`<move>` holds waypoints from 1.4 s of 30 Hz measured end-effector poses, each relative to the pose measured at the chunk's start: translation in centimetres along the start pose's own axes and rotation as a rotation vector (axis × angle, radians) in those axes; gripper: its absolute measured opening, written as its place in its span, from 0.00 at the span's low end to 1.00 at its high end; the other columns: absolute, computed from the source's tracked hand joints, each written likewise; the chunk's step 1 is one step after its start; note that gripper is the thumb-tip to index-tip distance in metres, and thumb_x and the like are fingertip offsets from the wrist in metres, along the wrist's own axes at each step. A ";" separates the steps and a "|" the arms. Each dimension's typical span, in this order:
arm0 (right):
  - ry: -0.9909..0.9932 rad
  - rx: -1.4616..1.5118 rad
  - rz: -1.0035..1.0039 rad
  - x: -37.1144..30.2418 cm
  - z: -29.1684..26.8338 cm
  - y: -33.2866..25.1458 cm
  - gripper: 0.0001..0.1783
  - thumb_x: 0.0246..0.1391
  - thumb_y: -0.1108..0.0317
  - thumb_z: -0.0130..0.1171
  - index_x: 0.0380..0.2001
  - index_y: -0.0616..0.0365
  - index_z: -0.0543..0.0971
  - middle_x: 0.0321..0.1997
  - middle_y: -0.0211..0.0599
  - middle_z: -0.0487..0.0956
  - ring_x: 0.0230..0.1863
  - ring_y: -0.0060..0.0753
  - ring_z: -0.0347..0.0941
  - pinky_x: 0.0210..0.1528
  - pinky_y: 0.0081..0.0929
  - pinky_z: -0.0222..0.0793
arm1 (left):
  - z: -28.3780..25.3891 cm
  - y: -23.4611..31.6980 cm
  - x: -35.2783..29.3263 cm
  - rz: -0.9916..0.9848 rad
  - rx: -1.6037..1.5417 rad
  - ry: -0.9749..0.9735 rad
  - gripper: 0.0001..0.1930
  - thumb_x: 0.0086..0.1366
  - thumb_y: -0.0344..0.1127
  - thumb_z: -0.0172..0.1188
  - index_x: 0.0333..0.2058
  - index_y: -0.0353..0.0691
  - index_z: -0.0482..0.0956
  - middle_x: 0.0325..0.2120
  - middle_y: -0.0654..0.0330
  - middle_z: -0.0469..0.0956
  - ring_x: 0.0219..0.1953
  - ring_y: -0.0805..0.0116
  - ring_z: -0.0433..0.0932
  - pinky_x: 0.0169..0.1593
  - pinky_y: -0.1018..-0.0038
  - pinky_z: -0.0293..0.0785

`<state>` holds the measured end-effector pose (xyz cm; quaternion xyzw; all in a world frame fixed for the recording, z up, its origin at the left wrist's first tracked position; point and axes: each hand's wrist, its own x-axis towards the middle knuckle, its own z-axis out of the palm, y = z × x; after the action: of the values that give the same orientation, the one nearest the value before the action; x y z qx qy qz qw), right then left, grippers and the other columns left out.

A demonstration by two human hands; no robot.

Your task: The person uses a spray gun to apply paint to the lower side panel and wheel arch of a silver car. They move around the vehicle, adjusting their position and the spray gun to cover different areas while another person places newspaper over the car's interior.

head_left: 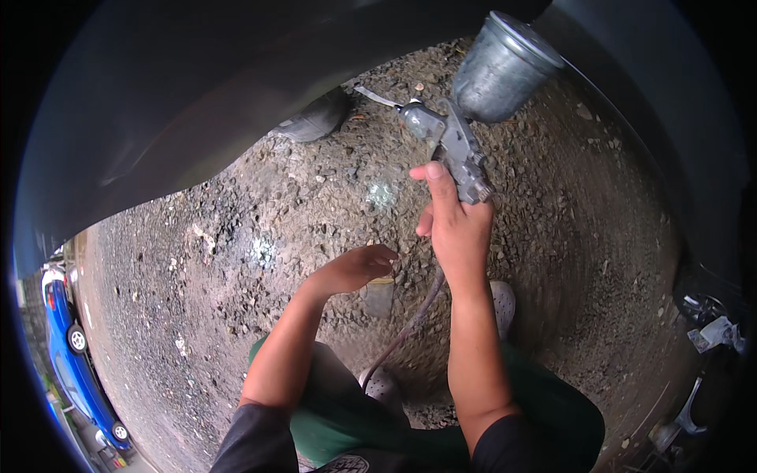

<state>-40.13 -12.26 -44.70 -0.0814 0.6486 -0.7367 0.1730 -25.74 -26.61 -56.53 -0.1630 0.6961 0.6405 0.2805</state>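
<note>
My right hand (459, 236) is wrapped round the handle of a grey metal spray gun (465, 150). A silver cup (505, 72) sits on the gun, tilted, and the nozzle end points to the upper left. From the handle a thin brownish hose (414, 319) runs down between my legs. My left hand (359, 268) hovers to the left, over the gravel, its fingers loosely bent and no object visible in them. Just under it lies a flat grey piece (378, 298) with a yellowish edge; its kind is unclear.
Large dark glossy panels curve over the upper left (181, 94) and down the right side (670, 102). Gravel (315, 205) covers the ground. A blue car (75, 355) stands at the far left. Metal parts (678, 426) and crumpled plastic (716, 335) lie at the right edge.
</note>
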 end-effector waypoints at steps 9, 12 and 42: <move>-0.030 -0.009 -0.127 1.1 -0.8 2.5 0.16 0.66 0.59 0.62 0.46 0.61 0.75 0.24 0.35 0.78 0.23 0.26 0.75 0.26 0.30 0.70 | 0.4 1.7 -0.2 -0.033 0.139 0.019 0.18 0.72 0.34 0.59 0.58 0.37 0.76 0.50 0.53 0.82 0.54 0.65 0.80 0.58 0.69 0.75; -0.048 0.011 -0.116 1.0 -1.0 2.7 0.17 0.65 0.59 0.63 0.48 0.62 0.75 0.26 0.40 0.81 0.26 0.33 0.80 0.29 0.32 0.73 | 1.0 1.3 -0.1 -0.043 0.171 0.072 0.17 0.68 0.29 0.61 0.55 0.34 0.78 0.45 0.56 0.82 0.49 0.68 0.80 0.55 0.71 0.77; -0.105 0.044 -0.144 -1.1 -0.4 2.4 0.18 0.65 0.58 0.64 0.47 0.62 0.75 0.28 0.39 0.83 0.29 0.31 0.82 0.30 0.31 0.75 | 0.9 0.5 -0.3 -0.086 0.304 0.269 0.37 0.64 0.68 0.61 0.39 0.29 0.83 0.29 0.44 0.83 0.35 0.55 0.82 0.44 0.60 0.75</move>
<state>-38.93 -11.73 -47.01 -0.1626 0.6147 -0.7560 0.1552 -25.62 -25.73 -56.01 -0.2326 0.8083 0.4880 0.2333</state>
